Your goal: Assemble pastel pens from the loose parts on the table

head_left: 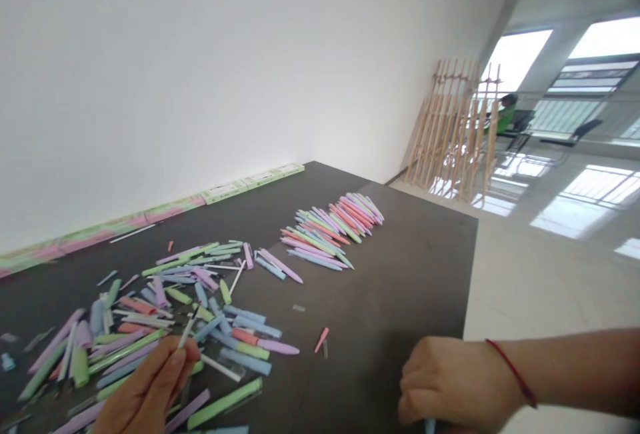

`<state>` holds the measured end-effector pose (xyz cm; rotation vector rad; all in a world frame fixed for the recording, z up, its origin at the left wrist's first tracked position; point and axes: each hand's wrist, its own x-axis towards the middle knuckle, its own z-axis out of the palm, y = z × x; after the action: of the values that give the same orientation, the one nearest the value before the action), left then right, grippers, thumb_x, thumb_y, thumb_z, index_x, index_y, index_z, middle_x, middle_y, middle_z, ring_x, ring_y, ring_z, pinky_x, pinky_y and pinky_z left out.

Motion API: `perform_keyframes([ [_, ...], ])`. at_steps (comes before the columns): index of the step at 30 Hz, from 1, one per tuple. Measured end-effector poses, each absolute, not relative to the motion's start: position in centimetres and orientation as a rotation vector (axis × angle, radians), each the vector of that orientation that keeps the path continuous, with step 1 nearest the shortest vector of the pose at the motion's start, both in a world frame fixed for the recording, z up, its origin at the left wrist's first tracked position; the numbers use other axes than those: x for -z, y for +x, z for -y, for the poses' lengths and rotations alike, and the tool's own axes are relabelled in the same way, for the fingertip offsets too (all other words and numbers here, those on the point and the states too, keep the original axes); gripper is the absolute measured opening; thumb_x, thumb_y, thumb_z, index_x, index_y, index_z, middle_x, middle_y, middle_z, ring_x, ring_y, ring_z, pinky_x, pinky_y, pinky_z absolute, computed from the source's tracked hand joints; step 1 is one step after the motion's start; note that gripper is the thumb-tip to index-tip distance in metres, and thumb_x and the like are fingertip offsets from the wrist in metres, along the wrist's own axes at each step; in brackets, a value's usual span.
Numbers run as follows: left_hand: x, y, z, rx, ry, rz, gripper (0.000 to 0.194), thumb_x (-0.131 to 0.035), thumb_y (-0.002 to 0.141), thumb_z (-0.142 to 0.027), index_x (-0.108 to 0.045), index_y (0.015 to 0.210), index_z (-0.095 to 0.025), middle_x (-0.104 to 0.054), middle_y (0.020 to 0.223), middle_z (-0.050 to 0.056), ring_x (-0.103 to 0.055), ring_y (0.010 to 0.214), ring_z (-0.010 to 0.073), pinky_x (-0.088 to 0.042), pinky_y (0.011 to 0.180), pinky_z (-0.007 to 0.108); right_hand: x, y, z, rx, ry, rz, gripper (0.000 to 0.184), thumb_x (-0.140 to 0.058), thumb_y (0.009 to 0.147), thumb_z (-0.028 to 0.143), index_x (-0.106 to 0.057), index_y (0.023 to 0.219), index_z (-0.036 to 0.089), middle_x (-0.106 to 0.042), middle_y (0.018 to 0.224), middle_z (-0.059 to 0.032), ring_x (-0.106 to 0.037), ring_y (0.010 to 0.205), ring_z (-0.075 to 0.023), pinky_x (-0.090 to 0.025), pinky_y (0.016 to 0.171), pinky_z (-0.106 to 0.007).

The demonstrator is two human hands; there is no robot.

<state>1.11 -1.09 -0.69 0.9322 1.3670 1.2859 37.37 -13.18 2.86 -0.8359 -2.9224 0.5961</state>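
My left hand (153, 384) is closed in a pinch on a thin white pen refill (188, 329), its dark tip pointing up. Below and around that hand spreads a loose pile of pastel pen barrels, caps and refills in purple, green, blue and coral; a purple and coral pen (277, 346) lies at its right side. At the table's right edge, my right hand (440, 381) is curled into a fist. A small blue end of a pen part (430, 426) shows beneath its fingers; the rest is hidden.
A row of pens (325, 231) lies side by side farther back on the dark table (400, 274). Flat pastel boxes (253, 181) line the wall. Wooden easels (450, 127) lean beyond the table, and a person in green (506, 116) sits near the windows.
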Motion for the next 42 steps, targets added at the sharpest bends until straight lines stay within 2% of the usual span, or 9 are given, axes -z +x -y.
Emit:
perform_keyframes([
  [4,0.7,1.2,1.2,-1.205,0.712,-1.351,0.051,-0.082,0.040,-0.052,-0.068,0.085,-0.032,-0.072,0.080,-0.012,-0.067,0.079,0.0075,-0.052,0.068,0.004,-1.2,36.6,14.2,-0.518,-0.746,3.011,0.011,-0.049,0.084,0.021,-0.054,0.093,0.019,-0.063,0.072,-0.0032,-0.053,0.064,-0.0154,-0.033,0.053,-0.027],
  [9,-1.0,1.7,1.7,-1.252,0.688,-1.336,0.054,-0.084,0.030,-0.050,-0.068,0.076,-0.025,-0.072,0.074,-0.007,-0.066,0.072,0.0099,-0.052,0.061,0.006,-1.0,34.3,12.4,-0.543,-0.797,2.985,0.003,-0.053,0.079,0.017,-0.052,0.081,0.019,-0.060,0.067,-0.0006,-0.050,0.057,-0.0135,-0.029,0.048,-0.026],
  [14,-0.3,2.1,2.2,-1.269,1.054,-1.256,0.037,-0.077,0.054,-0.051,-0.065,0.073,-0.021,-0.067,0.069,-0.001,-0.063,0.069,0.0154,-0.053,0.062,0.019,-2.4,28.4,6.7,-1.020,-1.092,2.137,0.006,-0.050,0.077,0.019,-0.044,0.076,0.020,-0.047,0.061,0.0052,-0.038,0.049,-0.0080,-0.029,0.047,-0.020],
  [17,0.3,2.3,2.3,-1.319,1.212,-1.252,0.031,-0.069,0.065,-0.050,-0.060,0.064,-0.021,-0.057,0.056,-0.002,-0.056,0.058,0.0145,-0.049,0.053,0.021,-3.8,23.7,2.3,-1.559,-0.867,1.558,0.018,-0.041,0.087,0.036,-0.035,0.077,0.022,-0.026,0.049,0.0117,-0.019,0.038,-0.0061,-0.018,0.037,-0.018],
  [19,0.4,2.5,2.3,-1.330,1.257,-1.241,0.032,-0.067,0.067,-0.050,-0.057,0.061,-0.021,-0.051,0.053,-0.003,-0.051,0.055,0.0138,-0.046,0.051,0.021,-4.6,21.1,-0.1,-1.658,-0.701,1.362,0.025,-0.045,0.086,0.042,-0.034,0.076,0.022,-0.028,0.050,0.0123,-0.015,0.038,-0.0047,-0.012,0.035,-0.017],
  [30,1.1,2.8,1.6,-1.259,1.301,-1.122,0.040,-0.060,0.071,-0.057,-0.054,0.059,-0.020,-0.038,0.052,-0.005,-0.034,0.048,0.0098,-0.032,0.046,0.020,-4.7,18.4,-2.6,-1.535,-0.678,1.425,0.022,-0.044,0.090,0.040,-0.037,0.079,0.022,-0.032,0.051,0.0117,-0.018,0.039,-0.0052,-0.011,0.035,-0.019],
  [34,1.4,2.6,1.4,-1.092,1.366,-1.118,0.045,-0.050,0.076,-0.062,-0.053,0.062,-0.019,-0.030,0.048,-0.008,-0.024,0.044,0.0081,-0.018,0.042,0.020,-4.0,18.7,-2.5,-1.366,-0.758,1.603,0.018,-0.043,0.091,0.034,-0.041,0.079,0.021,-0.033,0.053,0.0097,-0.025,0.044,-0.0068,-0.020,0.040,-0.019],
  [38,0.9,2.2,1.3,-0.968,1.477,-1.138,0.047,-0.045,0.079,-0.062,-0.056,0.068,-0.018,-0.033,0.045,-0.008,-0.027,0.043,0.0088,-0.018,0.045,0.022,-2.9,18.7,-3.0,-1.172,-0.859,1.722,0.016,-0.045,0.089,0.029,-0.044,0.076,0.019,-0.038,0.058,0.0073,-0.033,0.051,-0.0077,-0.028,0.046,-0.019],
  [42,1.0,1.9,1.1,-0.956,1.439,-1.169,0.045,-0.047,0.077,-0.062,-0.058,0.076,-0.019,-0.033,0.046,-0.009,-0.024,0.042,0.0086,-0.015,0.042,0.021,-2.6,18.8,-4.2,-1.430,-0.866,1.565,0.018,-0.043,0.088,0.036,-0.040,0.078,0.021,-0.030,0.049,0.0114,-0.023,0.040,-0.0068,-0.019,0.036,-0.019],
])
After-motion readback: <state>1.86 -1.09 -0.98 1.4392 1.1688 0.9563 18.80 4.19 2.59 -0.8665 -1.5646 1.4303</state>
